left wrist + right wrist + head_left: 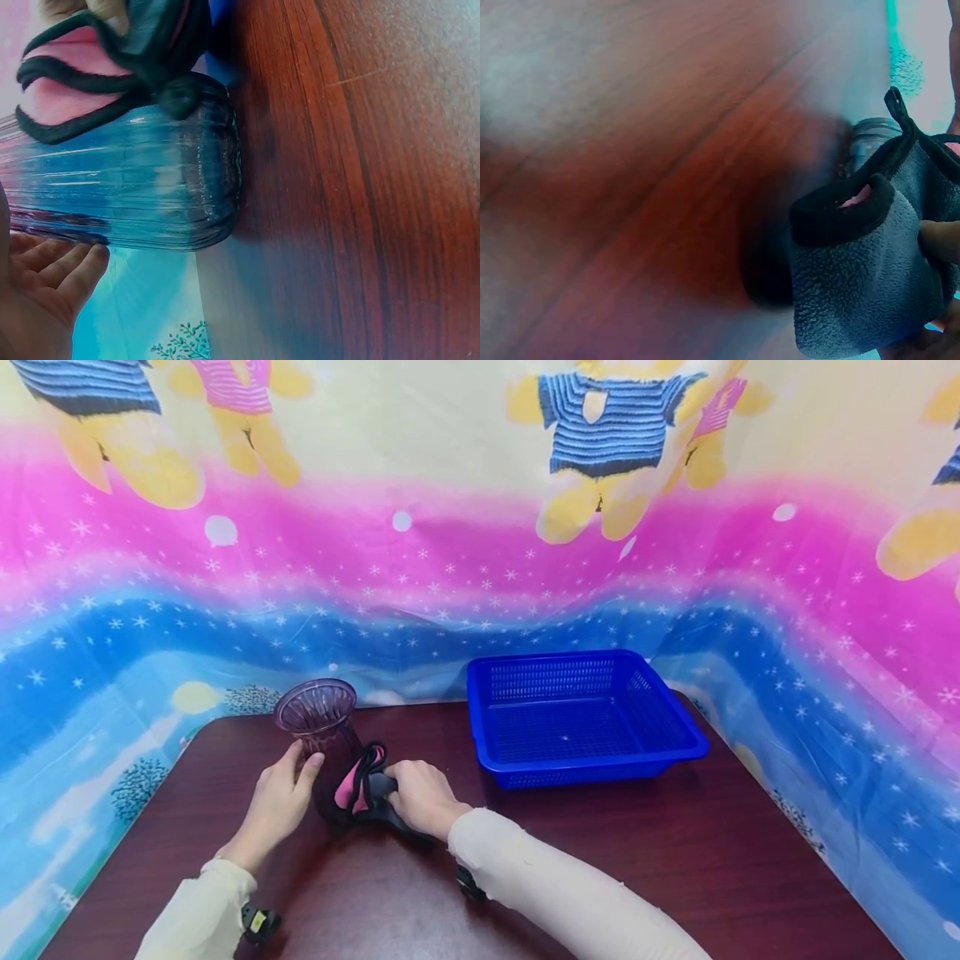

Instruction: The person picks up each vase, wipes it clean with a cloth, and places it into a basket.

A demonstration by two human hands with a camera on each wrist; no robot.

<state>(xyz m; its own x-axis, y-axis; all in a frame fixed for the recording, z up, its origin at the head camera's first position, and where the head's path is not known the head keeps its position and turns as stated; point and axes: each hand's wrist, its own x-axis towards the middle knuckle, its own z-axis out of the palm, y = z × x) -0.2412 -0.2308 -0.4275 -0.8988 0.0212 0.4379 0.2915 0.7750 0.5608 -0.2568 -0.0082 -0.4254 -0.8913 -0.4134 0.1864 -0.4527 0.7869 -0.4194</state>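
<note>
A purple-tinted ribbed glass vase (334,745) with a flared rim is upright at the left of the table, its base right at the tabletop in the left wrist view. My left hand (279,795) holds it from the left, thumb on the near side and fingers (79,274) around its wall. Against the vase's right side lies a folded grey fleecy cloth (855,277) with pink lining, black trim and a small loop. My right hand (422,793) pinches this cloth between thumb and fingers. Part of the vase's lower body is hidden behind the cloth.
A blue plastic basket (525,768) with slotted walls stands at the table's back right. The dark red-brown wooden table (600,860) has rounded far corners. Behind it hangs a printed curtain (450,568) with bears and snowflakes.
</note>
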